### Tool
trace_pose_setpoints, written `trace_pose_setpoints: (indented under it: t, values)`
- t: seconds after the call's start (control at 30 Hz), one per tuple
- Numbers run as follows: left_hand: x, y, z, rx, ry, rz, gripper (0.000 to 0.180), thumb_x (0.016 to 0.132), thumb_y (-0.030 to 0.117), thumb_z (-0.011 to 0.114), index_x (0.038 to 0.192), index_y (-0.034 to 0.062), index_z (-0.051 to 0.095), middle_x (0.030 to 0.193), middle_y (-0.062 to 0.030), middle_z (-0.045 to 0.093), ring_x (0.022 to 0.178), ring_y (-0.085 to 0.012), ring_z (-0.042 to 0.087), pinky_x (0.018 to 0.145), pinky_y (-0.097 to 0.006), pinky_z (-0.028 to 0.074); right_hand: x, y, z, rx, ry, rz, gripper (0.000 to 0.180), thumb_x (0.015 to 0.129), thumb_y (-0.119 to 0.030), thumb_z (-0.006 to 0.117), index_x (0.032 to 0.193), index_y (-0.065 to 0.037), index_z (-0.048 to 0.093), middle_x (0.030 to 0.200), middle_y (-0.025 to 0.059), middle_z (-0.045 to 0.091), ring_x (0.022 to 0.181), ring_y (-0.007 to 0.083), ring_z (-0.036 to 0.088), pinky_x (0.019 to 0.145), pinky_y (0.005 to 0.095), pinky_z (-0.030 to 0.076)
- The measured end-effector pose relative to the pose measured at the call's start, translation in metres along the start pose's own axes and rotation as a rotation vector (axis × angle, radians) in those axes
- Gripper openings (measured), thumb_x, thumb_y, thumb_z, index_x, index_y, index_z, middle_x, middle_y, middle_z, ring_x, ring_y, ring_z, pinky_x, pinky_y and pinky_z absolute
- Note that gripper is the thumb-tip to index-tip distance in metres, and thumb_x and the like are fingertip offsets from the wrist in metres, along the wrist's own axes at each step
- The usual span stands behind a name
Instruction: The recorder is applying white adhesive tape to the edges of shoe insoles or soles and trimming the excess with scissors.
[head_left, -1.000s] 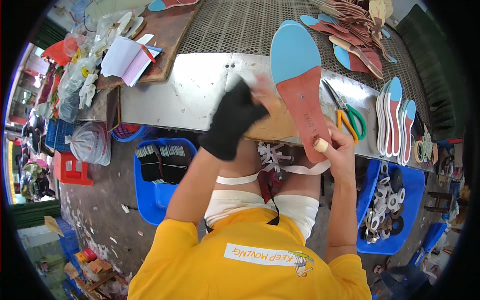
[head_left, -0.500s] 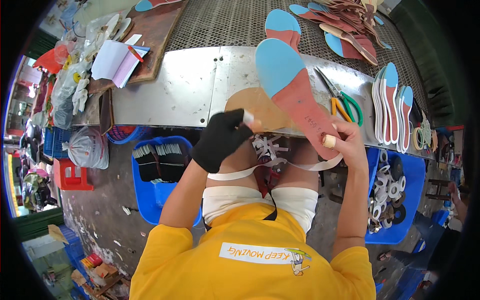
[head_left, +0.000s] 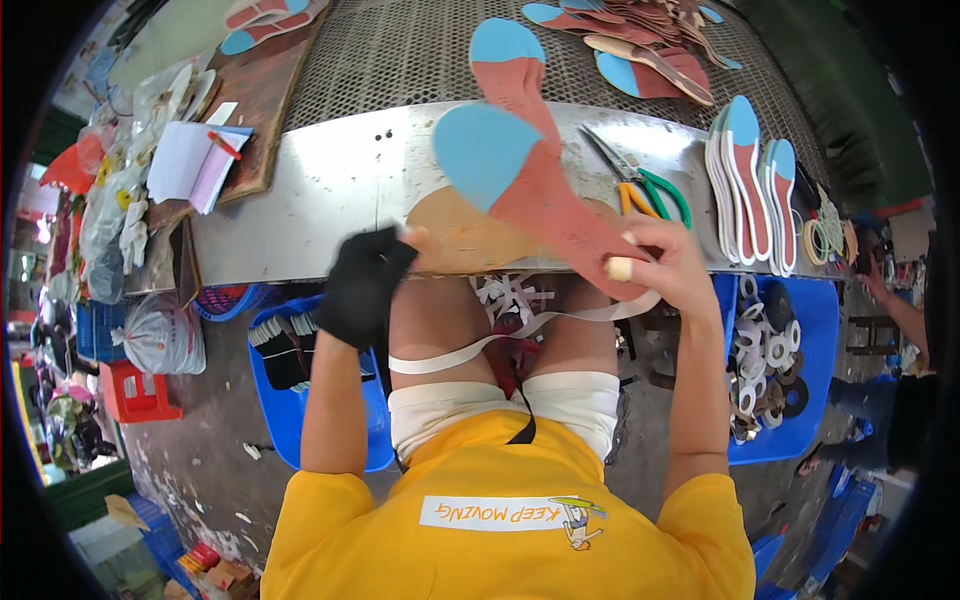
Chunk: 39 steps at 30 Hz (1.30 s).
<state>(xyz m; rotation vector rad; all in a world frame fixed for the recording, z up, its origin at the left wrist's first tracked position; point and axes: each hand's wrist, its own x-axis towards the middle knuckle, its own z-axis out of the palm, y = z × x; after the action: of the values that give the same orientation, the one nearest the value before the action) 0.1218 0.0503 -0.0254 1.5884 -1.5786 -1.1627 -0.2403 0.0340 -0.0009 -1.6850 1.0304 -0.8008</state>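
My right hand [head_left: 665,265], its thumb and a finger wrapped in pale tape, pinches the heel of a red-brown insole [head_left: 565,215] with a light-blue forefoot. The insole is tilted over the bench's front edge. From its heel a narrow white strip [head_left: 465,355] hangs in a curve across my thighs toward the left. My left hand [head_left: 362,285], in a black fingerless glove, is closed beside the bench edge; whatever it may hold is hidden. Just right of it lies a tan, rounded flat piece [head_left: 460,235]. Another blue-tipped insole [head_left: 508,70] lies behind the held one.
Scissors with green-and-orange handles [head_left: 650,190] and stacked white-edged insoles [head_left: 740,185] lie to the right. More insoles [head_left: 650,65] are heaped on the mesh. Blue bins [head_left: 815,340] stand below. Left are an open notebook [head_left: 195,160] and a red stool [head_left: 140,395]. Another person [head_left: 900,330] is at far right.
My left hand has moved left and slightly down, away from the insole. My right hand still grips the heel; the insole leans further left. The whole view has shifted a little.
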Motion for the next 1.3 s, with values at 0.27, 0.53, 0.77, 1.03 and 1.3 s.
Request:
trace_pose_setpoints:
  t: [0.27,0.53,0.77,1.03,1.3]
  values:
    - [0.042,0.022,-0.014,-0.425,0.128,0.215,0.022,0.083,0.008,0.066,0.103,0.0001,0.066,0.088,-0.002,0.067,0.074,-0.0109,0.061,0.067,-0.024,0.048,0.013,-0.005,0.003,-0.169,0.068,-0.101,0.022,0.076,-0.003,0.068,0.099,-0.002,0.069,0.087,0.0009,0.057,0.078,0.0106,0.053,0.069,0.0245,0.041]
    - [0.054,-0.002,0.017,-0.354,0.253,0.176,0.018,0.078,0.01,0.072,0.093,0.0011,0.067,0.08,0.0012,0.064,0.072,-0.0067,0.055,0.065,-0.024,0.046,-0.002,-0.009,0.008,0.118,0.429,0.078,0.021,0.092,-0.01,0.052,0.105,0.001,0.065,0.09,0.0009,0.069,0.077,0.0051,0.052,0.066,0.0223,0.041]
    - [0.049,0.005,0.0,0.232,0.215,0.362,0.026,0.076,0.008,0.07,0.101,0.0034,0.067,0.082,-0.0062,0.067,0.077,-0.0095,0.062,0.07,-0.027,0.05,0.0,-0.039,0.027,0.145,0.376,0.114,0.016,0.093,-0.013,0.057,0.102,-0.002,0.064,0.086,0.0016,0.066,0.074,0.0051,0.056,0.064,0.0194,0.043]
    - [0.04,0.005,0.014,0.118,0.292,0.422,0.025,0.077,0.009,0.072,0.101,0.0033,0.066,0.084,-0.0098,0.064,0.074,-0.0147,0.061,0.07,-0.03,0.05,0.056,-0.032,0.076,0.202,0.116,0.221,0.017,0.093,-0.017,0.059,0.101,-0.002,0.062,0.075,-0.0001,0.063,0.052,0.0015,0.047,0.045,0.0172,0.035]
    - [0.043,-0.001,0.017,-0.181,0.216,0.376,0.024,0.077,0.005,0.073,0.1,0.0042,0.066,0.081,-0.0066,0.068,0.07,-0.01,0.061,0.066,-0.027,0.05,0.102,-0.034,0.105,-0.007,0.127,0.113,0.014,0.085,-0.013,0.067,0.094,-0.002,0.067,0.071,-0.0009,0.062,0.059,0.0023,0.047,0.053,0.02,0.035]
